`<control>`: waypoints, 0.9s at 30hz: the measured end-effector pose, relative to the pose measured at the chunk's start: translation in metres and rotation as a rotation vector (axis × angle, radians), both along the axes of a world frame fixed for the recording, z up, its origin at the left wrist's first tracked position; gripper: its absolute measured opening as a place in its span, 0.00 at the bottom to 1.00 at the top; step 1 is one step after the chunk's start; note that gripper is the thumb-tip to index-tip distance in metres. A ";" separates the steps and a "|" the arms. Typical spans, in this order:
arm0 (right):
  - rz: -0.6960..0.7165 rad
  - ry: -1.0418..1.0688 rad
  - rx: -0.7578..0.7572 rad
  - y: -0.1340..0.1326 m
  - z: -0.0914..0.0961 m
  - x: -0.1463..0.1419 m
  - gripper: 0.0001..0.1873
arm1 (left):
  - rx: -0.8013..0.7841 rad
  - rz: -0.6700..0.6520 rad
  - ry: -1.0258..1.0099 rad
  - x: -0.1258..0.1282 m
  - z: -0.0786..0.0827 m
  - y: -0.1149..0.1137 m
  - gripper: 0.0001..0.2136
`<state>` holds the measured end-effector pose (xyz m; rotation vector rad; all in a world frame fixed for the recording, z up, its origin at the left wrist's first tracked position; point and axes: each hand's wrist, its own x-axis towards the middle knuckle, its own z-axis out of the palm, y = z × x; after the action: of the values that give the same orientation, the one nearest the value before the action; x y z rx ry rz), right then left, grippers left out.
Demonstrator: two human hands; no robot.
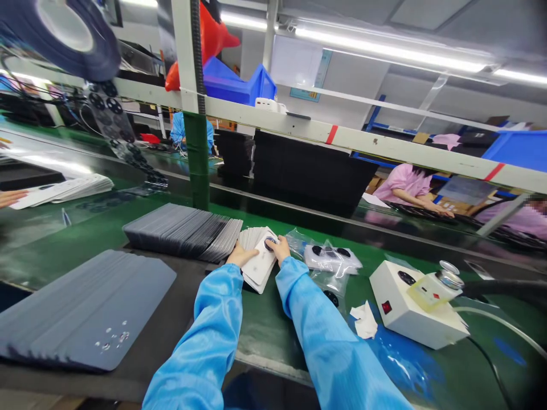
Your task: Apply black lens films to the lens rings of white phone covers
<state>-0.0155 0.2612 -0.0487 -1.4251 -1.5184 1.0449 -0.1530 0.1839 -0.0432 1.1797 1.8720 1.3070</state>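
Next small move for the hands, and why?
I'd probably press the dark round piece with the right hand: its fingers are at that piece, while the left hand holds the white panel by its other side.

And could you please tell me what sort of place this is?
Most likely a factory assembly workshop: there is a long green workbench, tightly packed rows of grey panels, and a person in pink farther off.
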 end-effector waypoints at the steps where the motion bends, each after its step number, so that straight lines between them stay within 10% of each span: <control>1: 0.004 0.006 0.000 0.002 0.001 -0.001 0.18 | -0.036 0.021 0.051 0.001 0.000 0.000 0.16; 15: -0.005 0.041 -0.033 0.004 -0.007 -0.002 0.18 | -0.193 0.136 0.601 0.032 0.013 -0.020 0.17; 27: 0.038 -0.361 -0.034 -0.013 0.011 0.007 0.18 | -0.126 -0.054 0.812 0.067 0.014 -0.035 0.18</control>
<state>-0.0089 0.2483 -0.0376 -1.6814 -1.7936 0.8709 -0.0859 0.1484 -0.0291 1.8498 2.3847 0.6910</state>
